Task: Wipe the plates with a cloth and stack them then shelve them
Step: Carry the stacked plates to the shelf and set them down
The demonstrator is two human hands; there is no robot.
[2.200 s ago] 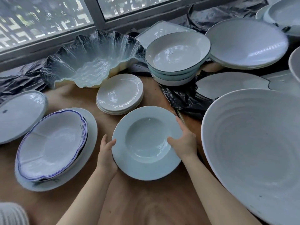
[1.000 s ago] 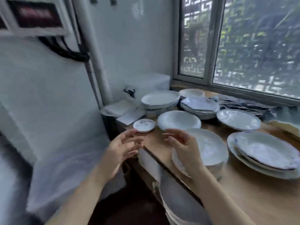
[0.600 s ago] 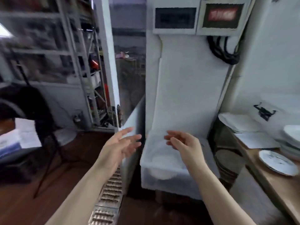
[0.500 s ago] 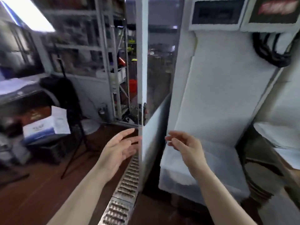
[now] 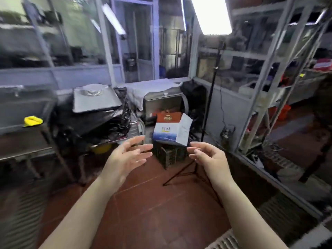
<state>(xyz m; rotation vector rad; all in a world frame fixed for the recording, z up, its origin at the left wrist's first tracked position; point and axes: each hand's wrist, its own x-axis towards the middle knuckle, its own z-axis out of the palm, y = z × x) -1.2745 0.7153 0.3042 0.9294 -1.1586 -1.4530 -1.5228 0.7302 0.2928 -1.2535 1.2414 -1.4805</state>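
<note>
My left hand [image 5: 128, 155] and my right hand [image 5: 209, 156] are raised in front of me, palms facing each other, fingers loosely spread, holding nothing. A stack of white plates [image 5: 93, 90] sits on a metal tray [image 5: 97, 103] at the back left, well beyond both hands. A yellow cloth [image 5: 33, 120] lies on a steel counter [image 5: 23, 141] at the far left. The table full of plates is out of view.
A white and blue carton [image 5: 170, 131] rests on a dark crate [image 5: 170, 155] straight ahead. A black tripod [image 5: 201, 159] stands to its right. Black plastic [image 5: 93, 123] drapes under the tray. Metal shelving [image 5: 269, 87] fills the right side. Red tiled floor [image 5: 152, 203] lies below.
I let go of the deep plate on the table and turned left, away from the window and plates. The view now faces the room; both hands stay raised and empty.
</note>
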